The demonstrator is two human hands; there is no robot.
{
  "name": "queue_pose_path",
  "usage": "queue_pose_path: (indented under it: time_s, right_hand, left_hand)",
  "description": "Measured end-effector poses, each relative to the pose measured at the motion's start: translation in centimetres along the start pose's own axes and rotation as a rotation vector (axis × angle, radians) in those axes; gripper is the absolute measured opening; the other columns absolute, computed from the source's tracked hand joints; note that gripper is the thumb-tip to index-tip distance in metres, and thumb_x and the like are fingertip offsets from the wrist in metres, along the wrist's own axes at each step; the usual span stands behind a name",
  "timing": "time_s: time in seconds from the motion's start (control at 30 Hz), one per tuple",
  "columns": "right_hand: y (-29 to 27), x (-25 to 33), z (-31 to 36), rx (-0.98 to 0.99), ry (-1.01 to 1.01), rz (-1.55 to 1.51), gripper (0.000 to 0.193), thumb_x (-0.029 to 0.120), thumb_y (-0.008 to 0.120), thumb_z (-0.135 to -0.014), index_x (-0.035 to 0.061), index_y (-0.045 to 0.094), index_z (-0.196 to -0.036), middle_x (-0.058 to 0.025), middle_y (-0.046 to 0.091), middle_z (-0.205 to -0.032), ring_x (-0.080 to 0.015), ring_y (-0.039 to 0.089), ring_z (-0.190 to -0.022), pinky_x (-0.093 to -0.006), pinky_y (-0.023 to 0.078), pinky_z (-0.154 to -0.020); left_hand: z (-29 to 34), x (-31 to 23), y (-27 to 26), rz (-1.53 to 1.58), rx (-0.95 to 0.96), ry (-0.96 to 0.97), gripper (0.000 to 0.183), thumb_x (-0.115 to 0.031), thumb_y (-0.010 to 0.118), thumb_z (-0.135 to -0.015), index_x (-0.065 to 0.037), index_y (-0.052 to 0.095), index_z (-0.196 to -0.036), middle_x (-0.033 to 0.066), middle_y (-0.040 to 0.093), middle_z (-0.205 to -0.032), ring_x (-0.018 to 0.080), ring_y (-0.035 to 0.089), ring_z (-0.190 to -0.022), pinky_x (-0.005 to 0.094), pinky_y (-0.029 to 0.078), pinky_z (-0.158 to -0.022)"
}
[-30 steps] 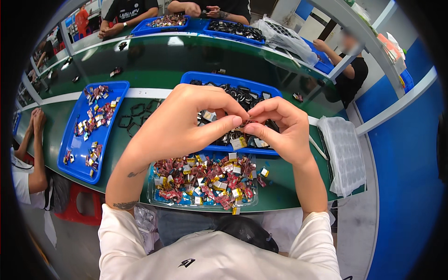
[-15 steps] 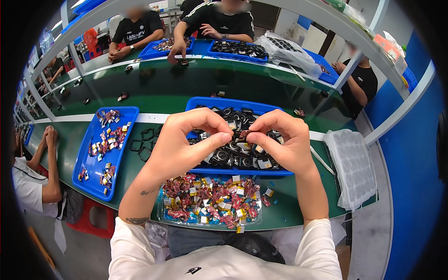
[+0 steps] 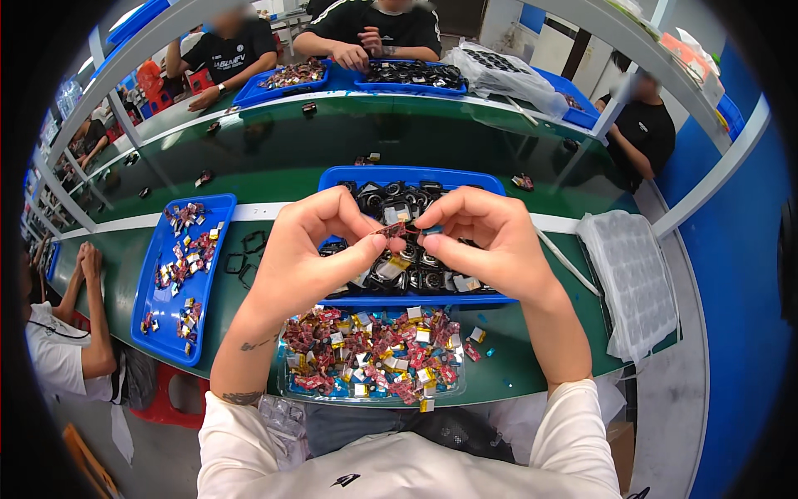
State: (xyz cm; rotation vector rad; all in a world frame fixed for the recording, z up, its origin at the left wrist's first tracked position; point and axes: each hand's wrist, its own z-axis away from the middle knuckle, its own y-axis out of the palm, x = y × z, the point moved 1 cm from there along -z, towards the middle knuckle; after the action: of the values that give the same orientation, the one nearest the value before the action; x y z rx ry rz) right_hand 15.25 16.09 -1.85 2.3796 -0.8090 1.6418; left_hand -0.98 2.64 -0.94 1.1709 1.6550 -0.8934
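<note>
My left hand (image 3: 320, 249) pinches a small red circuit board (image 3: 388, 230) between thumb and fingertips. Facing it, my right hand (image 3: 486, 249) pinches a small bluish part (image 3: 431, 229) at the board's right end; thin wires seem to join the two. Both hands are raised over a blue tray (image 3: 337, 178) heaped with black round-faced watch-like housings (image 3: 431, 279). Closer to me, a clear plastic tray (image 3: 462, 389) overflows with red circuit boards carrying silver and yellow battery cells (image 3: 366, 353).
On the left stands another blue tray (image 3: 158, 308) with scattered boards, and black frames (image 3: 245, 258) lie beside it. A plastic-wrapped stack of trays (image 3: 625, 283) sits at right. Across the green conveyor belt (image 3: 274, 158), co-workers sit behind blue trays; metal uprights (image 3: 723, 179) flank the bench.
My hands have turned the board so that more of its red face shows, and its right end now shows the bluish part. Across the belt, a co-worker's hand has drawn back to a tray.
</note>
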Motion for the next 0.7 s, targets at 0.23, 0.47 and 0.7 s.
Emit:
queue_pose_path:
  time_s: [0.23,0.47,0.7]
  right_hand:
    - [0.4,-0.3,0.0,-0.097,-0.094,0.080,0.013,0.006,0.066,-0.084,-0.0017,0.069,-0.094,-0.0067,0.067,-0.082,-0.0088,0.062,-0.072,-0.0214,0.049,-0.063]
    - [0.9,-0.1,0.2,-0.035,-0.053,0.068,0.010,0.007,0.069,-0.082,-0.0014,0.069,-0.089,-0.0056,0.067,-0.082,-0.0076,0.062,-0.070,-0.0201,0.048,-0.063]
    - [0.9,-0.1,0.6,0.040,0.115,-0.326,0.013,0.012,0.070,-0.084,-0.0005,0.067,-0.083,-0.0067,0.067,-0.079,-0.0082,0.061,-0.069,-0.0209,0.050,-0.062]
  left_hand:
    - [0.1,0.1,0.1,-0.326,0.135,0.080,0.018,0.000,0.070,-0.076,0.000,0.057,-0.087,0.0086,0.066,-0.084,0.0123,0.062,-0.079,0.0271,0.049,-0.073]
    - [0.3,1.0,0.1,-0.315,0.003,0.114,0.013,-0.010,0.072,-0.079,0.001,0.068,-0.084,0.0057,0.067,-0.077,0.0091,0.058,-0.067,0.0237,0.046,-0.062]
    - [0.5,0.3,0.3,-0.218,0.059,0.070,0.010,-0.003,0.069,-0.081,0.004,0.067,-0.086,0.0083,0.066,-0.082,0.0109,0.061,-0.075,0.0231,0.048,-0.067]
